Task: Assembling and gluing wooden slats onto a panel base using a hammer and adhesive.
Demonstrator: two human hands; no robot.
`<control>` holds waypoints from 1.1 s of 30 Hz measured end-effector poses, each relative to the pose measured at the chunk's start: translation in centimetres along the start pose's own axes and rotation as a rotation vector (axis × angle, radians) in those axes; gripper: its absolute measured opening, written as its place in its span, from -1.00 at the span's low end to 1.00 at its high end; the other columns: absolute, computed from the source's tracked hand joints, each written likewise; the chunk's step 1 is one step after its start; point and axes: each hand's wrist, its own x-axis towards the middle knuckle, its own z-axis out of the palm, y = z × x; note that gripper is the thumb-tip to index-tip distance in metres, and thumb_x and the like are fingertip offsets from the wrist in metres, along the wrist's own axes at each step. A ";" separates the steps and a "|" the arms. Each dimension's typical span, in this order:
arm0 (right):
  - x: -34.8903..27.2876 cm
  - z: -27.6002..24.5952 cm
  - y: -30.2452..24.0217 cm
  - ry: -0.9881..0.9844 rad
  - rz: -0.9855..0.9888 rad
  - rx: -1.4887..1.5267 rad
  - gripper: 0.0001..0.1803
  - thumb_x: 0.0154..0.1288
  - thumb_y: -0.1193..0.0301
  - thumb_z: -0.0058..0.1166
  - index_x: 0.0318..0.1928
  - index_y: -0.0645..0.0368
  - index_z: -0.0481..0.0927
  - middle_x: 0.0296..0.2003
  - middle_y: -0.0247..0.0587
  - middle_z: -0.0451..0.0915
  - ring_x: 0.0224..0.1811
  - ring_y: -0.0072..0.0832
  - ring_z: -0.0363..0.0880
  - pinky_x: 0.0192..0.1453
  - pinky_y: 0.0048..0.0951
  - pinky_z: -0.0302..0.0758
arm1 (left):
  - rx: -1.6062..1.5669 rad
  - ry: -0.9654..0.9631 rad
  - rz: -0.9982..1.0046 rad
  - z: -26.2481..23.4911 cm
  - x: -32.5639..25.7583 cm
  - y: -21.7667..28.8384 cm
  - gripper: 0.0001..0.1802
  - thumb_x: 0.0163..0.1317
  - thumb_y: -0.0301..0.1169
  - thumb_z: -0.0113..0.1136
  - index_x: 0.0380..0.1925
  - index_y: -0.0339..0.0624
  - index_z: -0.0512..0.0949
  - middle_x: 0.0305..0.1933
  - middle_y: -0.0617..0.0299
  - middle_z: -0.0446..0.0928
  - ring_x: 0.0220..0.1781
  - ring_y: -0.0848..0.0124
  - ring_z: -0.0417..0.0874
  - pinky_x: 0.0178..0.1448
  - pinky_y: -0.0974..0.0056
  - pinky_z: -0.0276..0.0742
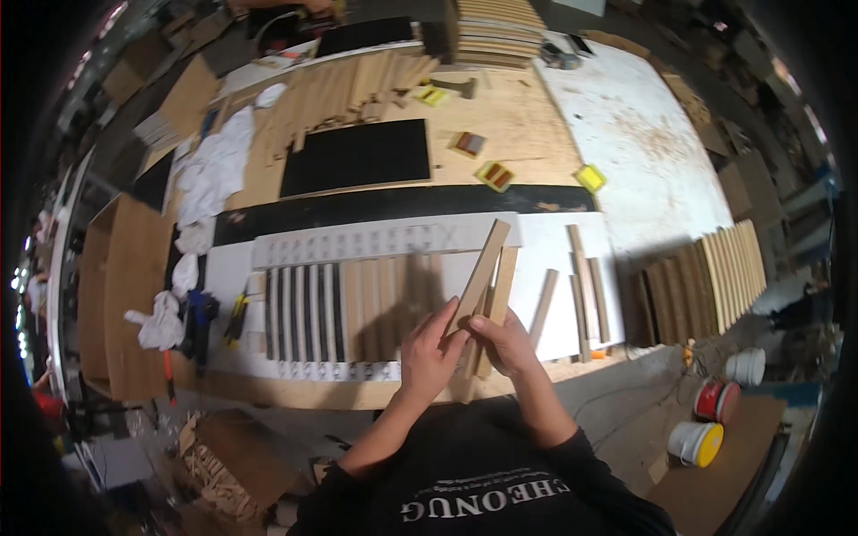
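Observation:
My left hand (427, 355) is closed around a light wooden slat (483, 268) that slants up and away to the right. Close beside it, my right hand (506, 343) grips more wooden slats (504, 279), whose lower ends stick out below the fingers. The thumbs nearly meet between the pieces, so the exact number held is hard to make out. To the left of my hands, black strips (304, 308) and bare wooden strips (374, 313) lie side by side in a row on a white sheet. More loose slats (582, 286) rest to the right.
Ribbed wooden panels (706, 286) stand at the table's right edge. Farther back lie a black panel (357, 159), a hammer (460, 87) and yellow-edged packs (494, 175). White cloths (217, 165), a cutter (237, 320) and a blue-black tool (200, 317) are at left. Buckets (695, 444) stand on the floor.

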 end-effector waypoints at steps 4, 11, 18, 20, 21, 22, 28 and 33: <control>0.1 0.5 0.8 -0.018 0.101 -0.025 -0.38 0.14 0.38 0.19 0.17 0.27 0.24 -0.30 -0.22 0.50 -0.34 -0.51 0.51 -0.22 -0.48 0.52 | -0.186 0.270 -0.337 -5.6 -3.3 -5.5 -0.49 0.13 -0.54 0.18 0.15 -0.22 0.40 -0.12 0.07 0.61 -0.39 0.49 0.56 -0.29 0.42 0.48; -2.4 -0.2 1.7 -0.266 0.566 0.091 -0.47 0.22 0.46 0.02 0.21 0.21 0.26 -0.24 -0.09 0.52 -0.25 -0.37 0.57 -0.21 -0.32 0.58 | 0.001 0.379 -0.456 -11.7 -7.5 -11.3 -0.58 0.16 -0.57 0.15 0.07 -0.31 0.46 -0.10 0.13 0.59 -0.31 0.61 0.49 -0.20 0.48 0.42; -3.7 -0.5 0.5 -0.428 0.601 -0.101 -0.45 0.20 0.55 -0.03 0.23 0.23 0.22 -0.10 0.01 0.49 -0.17 -0.29 0.59 -0.12 -0.30 0.59 | -0.018 0.419 -0.361 -11.1 -7.7 -10.8 -0.59 0.09 -0.59 0.17 0.01 -0.31 0.51 -0.40 0.19 0.58 -0.46 0.62 0.42 -0.38 0.44 0.38; -3.1 0.4 -0.4 -0.331 0.517 -0.082 -0.45 0.18 0.57 -0.03 0.21 0.27 0.24 -0.13 -0.06 0.49 -0.21 -0.31 0.59 -0.15 -0.32 0.59 | 0.066 0.419 -0.331 -10.9 -7.1 -11.0 -0.59 0.07 -0.58 0.18 -0.01 -0.28 0.52 -0.49 0.18 0.54 -0.54 0.57 0.41 -0.43 0.42 0.37; -2.6 0.4 -0.6 -0.304 0.483 -0.079 -0.47 0.18 0.58 -0.03 0.20 0.27 0.26 -0.14 -0.07 0.49 -0.21 -0.31 0.59 -0.16 -0.32 0.59 | 0.156 0.425 -0.300 -10.8 -6.9 -11.0 -0.59 0.04 -0.57 0.20 -0.02 -0.24 0.54 -0.57 0.18 0.49 -0.61 0.53 0.41 -0.48 0.39 0.35; -2.3 0.4 -0.8 -0.277 0.449 -0.075 -0.48 0.17 0.59 -0.03 0.19 0.27 0.27 -0.14 -0.07 0.49 -0.21 -0.30 0.59 -0.17 -0.32 0.59 | 0.156 0.422 -0.298 -10.8 -6.8 -11.0 -0.59 0.04 -0.57 0.20 -0.02 -0.24 0.54 -0.57 0.18 0.49 -0.61 0.53 0.41 -0.48 0.39 0.35; -1.5 0.4 -1.5 -0.226 0.336 -0.018 -0.50 0.15 0.55 0.03 0.14 0.27 0.31 -0.16 -0.08 0.50 -0.22 -0.30 0.60 -0.20 -0.31 0.59 | 0.666 0.272 -0.252 -10.9 -6.1 -10.5 -0.61 -0.01 -0.39 0.24 -0.09 -0.08 0.59 -0.44 0.14 0.39 -0.38 0.16 0.49 -0.28 0.16 0.46; -0.8 0.8 -0.9 -0.220 0.297 -0.065 -0.52 0.20 0.55 0.01 0.16 0.29 0.31 -0.08 -0.08 0.48 -0.18 -0.31 0.59 -0.18 -0.32 0.60 | 0.765 0.180 -0.280 -10.8 -6.1 -10.6 -0.64 0.02 -0.37 0.21 -0.10 -0.05 0.60 -0.23 0.13 0.35 -0.25 0.16 0.49 -0.19 0.13 0.46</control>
